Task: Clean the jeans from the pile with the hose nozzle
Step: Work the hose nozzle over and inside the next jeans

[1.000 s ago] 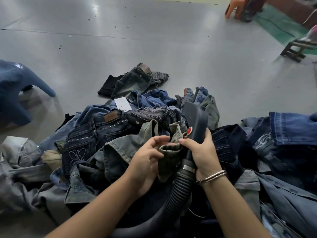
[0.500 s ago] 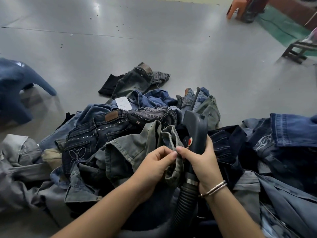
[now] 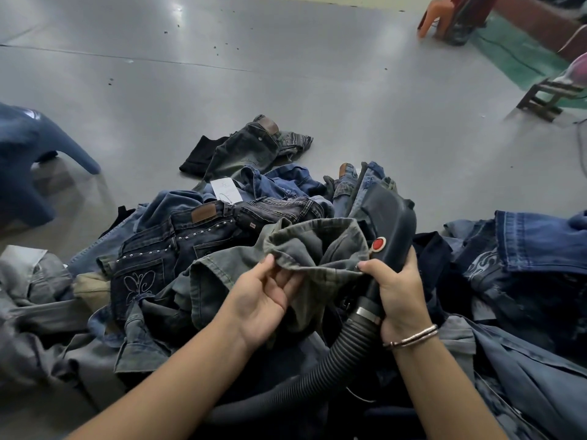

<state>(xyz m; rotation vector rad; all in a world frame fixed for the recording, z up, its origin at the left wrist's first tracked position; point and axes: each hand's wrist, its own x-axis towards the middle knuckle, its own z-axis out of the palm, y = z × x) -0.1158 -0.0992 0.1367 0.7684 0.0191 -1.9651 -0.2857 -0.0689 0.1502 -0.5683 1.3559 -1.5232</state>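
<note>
Over the denim pile, left hand pinches the grey-green jeans leg opening, right hand grips the dark plastic hose nozzle; that loose hem could slip free.

grey-green jeans, dark hose nozzle with red button, grey floor

The grey-green jeans leg opening has spread wide open.
</note>
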